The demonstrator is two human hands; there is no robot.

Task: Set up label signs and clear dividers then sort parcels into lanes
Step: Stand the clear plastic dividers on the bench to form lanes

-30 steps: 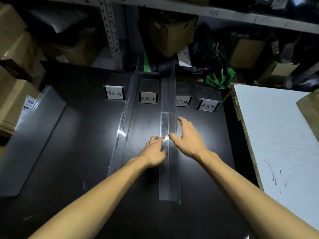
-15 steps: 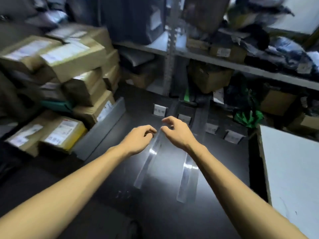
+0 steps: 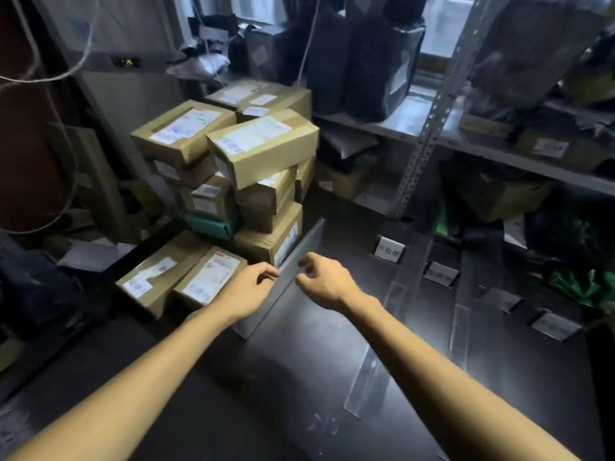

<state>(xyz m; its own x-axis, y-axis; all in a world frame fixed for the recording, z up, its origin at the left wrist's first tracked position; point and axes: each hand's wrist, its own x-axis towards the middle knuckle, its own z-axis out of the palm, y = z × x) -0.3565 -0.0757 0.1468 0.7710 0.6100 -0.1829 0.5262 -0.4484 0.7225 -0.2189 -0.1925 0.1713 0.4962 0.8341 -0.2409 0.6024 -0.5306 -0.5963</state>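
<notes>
A third clear divider (image 3: 304,245) leans on its long edge against the parcel stack (image 3: 256,151) at the left of the black table (image 3: 283,387). My left hand (image 3: 248,289) pinches its top edge. On the divider's other side my right hand (image 3: 327,281) hovers close to that edge, fingers loosely curled and holding nothing. Two more clear dividers (image 3: 396,294) (image 3: 461,327) lie in parallel on the table to the right. Several small label signs (image 3: 388,249) (image 3: 441,273) (image 3: 554,324) stand in a row at their far ends.
Cardboard parcels are piled several high at the table's left; two lie flat in front (image 3: 186,277). A metal shelf rack (image 3: 429,128) with boxes and dark bags stands behind the table. A green bag (image 3: 579,287) sits at the far right.
My view swung left from the laid dividers to the parcel stack. Both hands left the middle divider and moved to the one leaning against the boxes; my left hand took its top edge.
</notes>
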